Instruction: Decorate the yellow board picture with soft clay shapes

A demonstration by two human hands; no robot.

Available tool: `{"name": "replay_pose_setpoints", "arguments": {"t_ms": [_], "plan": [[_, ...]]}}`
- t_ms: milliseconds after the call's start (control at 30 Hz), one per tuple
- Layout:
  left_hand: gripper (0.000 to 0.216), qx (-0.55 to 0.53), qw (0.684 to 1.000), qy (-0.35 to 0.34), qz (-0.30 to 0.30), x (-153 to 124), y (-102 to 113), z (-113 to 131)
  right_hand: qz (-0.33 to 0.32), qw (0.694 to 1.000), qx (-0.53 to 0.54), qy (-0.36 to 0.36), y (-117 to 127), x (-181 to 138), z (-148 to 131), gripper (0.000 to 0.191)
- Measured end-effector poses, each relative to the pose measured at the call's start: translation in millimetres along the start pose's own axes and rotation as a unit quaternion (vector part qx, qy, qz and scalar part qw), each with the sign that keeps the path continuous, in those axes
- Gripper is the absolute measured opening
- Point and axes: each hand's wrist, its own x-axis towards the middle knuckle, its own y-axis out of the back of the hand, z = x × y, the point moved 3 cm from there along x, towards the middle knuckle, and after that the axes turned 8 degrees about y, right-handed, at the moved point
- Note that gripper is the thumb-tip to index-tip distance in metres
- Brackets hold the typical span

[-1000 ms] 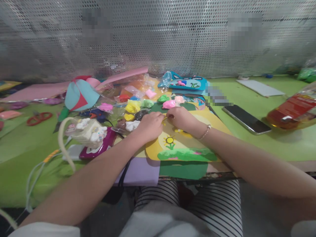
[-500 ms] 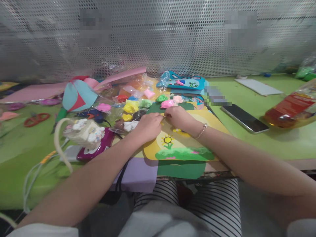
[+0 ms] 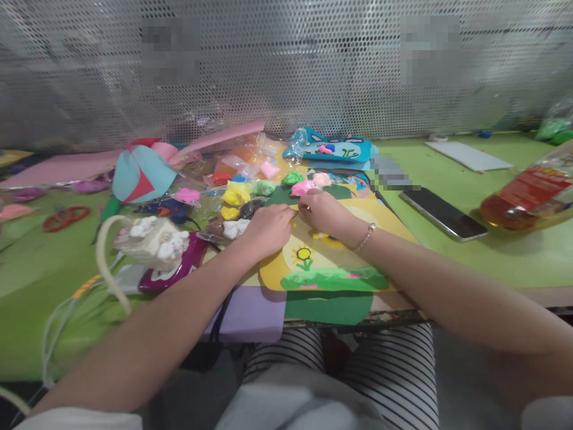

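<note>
The left hand (image 3: 268, 228) and right hand (image 3: 324, 213) meet, fingertips pinched narrow, over a flat yellow board (image 3: 273, 278) beside soft, lumpy clay pieces (image 3: 238, 194).

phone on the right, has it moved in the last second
No. The phone lies in the same place beside the yellow board's right edge; only the view shifted slightly.

green table (image 3: 492, 251), phone (image 3: 443, 213), scissors (image 3: 64, 217)
</note>
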Motion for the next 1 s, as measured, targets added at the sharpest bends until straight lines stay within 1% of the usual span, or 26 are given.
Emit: {"name": "replay_pose_setpoints", "arguments": {"t_ms": [233, 700, 900, 1000], "plan": [[0.036, -0.008, 1.000, 0.003, 0.002, 0.3, 0.5, 0.0, -0.008, 0.999, 0.049, -0.020, -1.2, -2.4, -0.2, 0.024], [0.038, 0.020, 1.000, 0.002, 0.003, -0.2, -0.6, -2.9, 0.005, 0.997, 0.078, -0.008, -4.9, -4.2, 3.4, 0.029], [0.035, 0.033, 0.999, 0.024, 0.029, 0.1, 1.3, -5.2, -0.005, 0.997, 0.082, -0.005, -2.6, -6.9, 2.0, 0.028], [0.035, 0.041, 0.998, 0.025, 0.028, -0.9, 1.3, -5.6, -0.008, 0.997, 0.083, -0.002, -1.9, -6.9, 1.3, 0.029]]}}
